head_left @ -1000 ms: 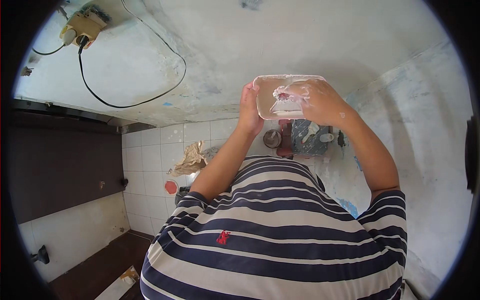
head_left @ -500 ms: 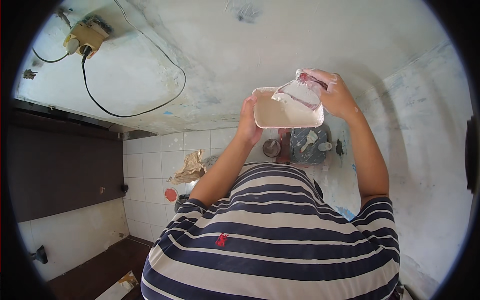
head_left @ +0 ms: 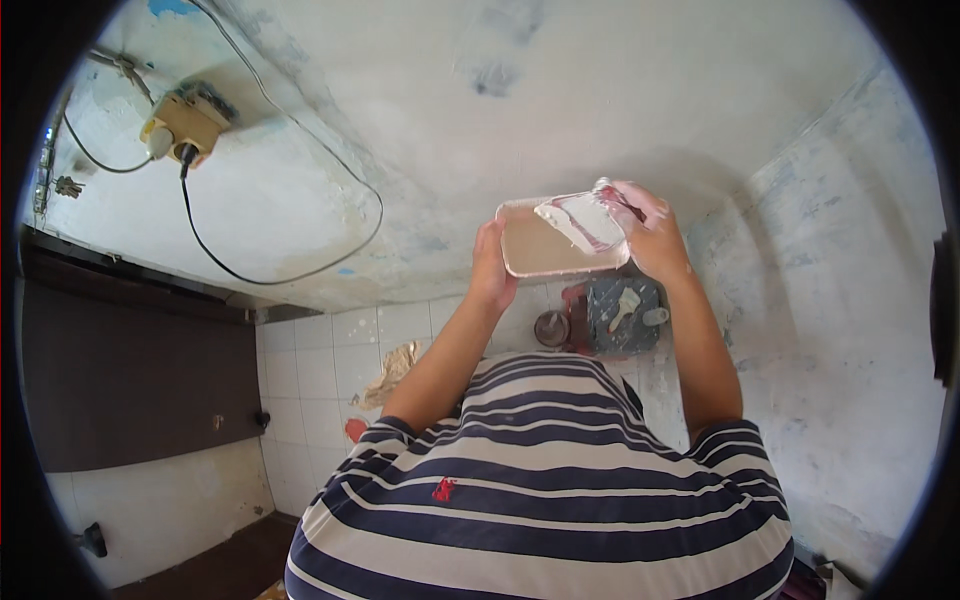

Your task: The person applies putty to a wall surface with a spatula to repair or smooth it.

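Observation:
My left hand [head_left: 492,265] is closed on the left end of a shallow, pale rectangular tray [head_left: 565,268], held up in front of me. Off-white, pasty material coats the tray's inside and rim. With my right hand [head_left: 655,232] closed round its reddish handle, I hold a putty knife [head_left: 590,218] over the tray's right half. Its wide blade carries a thick white coat of paste, and some paste is smeared on my right fingers. Whether the blade touches the tray, I cannot tell.
A patchy, partly coated wall [head_left: 450,130] rises ahead. A socket block [head_left: 190,125] with a black cord [head_left: 375,215] is at the upper left. Below the tray, a dark speckled stool top [head_left: 622,335] bears a brush [head_left: 626,308]; a round container [head_left: 551,328] stands beside it. Crumpled paper [head_left: 390,375] lies on tiles.
The view has shifted, with the wall and floor appearing lower. The putty knife has come lower and further left with my right hand, staying over the tray. My left hand keeps its hold.

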Tool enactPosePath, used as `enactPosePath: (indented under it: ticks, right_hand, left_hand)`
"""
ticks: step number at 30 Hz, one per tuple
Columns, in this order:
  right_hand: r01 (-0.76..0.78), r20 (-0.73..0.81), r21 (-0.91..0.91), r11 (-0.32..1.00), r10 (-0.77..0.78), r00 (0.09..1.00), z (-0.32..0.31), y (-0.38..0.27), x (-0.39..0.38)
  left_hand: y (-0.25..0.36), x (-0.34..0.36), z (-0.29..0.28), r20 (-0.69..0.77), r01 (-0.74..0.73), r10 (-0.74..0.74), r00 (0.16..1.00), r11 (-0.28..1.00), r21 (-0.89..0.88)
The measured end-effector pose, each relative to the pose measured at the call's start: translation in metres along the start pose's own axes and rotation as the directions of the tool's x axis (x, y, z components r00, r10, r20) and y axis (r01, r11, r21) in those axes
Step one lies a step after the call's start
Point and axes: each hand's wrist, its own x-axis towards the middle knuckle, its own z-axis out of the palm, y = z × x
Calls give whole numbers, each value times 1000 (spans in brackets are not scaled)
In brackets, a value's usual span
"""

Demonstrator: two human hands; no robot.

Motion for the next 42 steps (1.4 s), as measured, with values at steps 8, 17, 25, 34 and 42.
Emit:
enactPosePath:
  ticks: [8, 17, 25, 34, 42]
  right_hand:
    - [-59, -33, 954, 293, 300, 953, 26, 31, -7]
    - [121, -74, 983, -136, 307, 949, 62, -3, -2]
    - [524, -824, 553, 648, 332, 459, 70, -133, 66]
    - [268, -568, -670, 692, -711, 416, 161, -83, 160]
    - [423, -596, -381, 822, -568, 567, 213, -47, 49]
  left_hand:
    - [31, 0, -9, -26, 51, -50, 998, 997, 55]
    - [45, 6, -37, -17, 74, -72, 997, 978, 193]
    - [63, -15, -79, -37, 116, -111, 993, 971, 209]
    - [89, -18, -125, -8, 101, -101, 995, 984, 146]
    - [93, -17, -169, -47, 145, -142, 989, 987, 68]
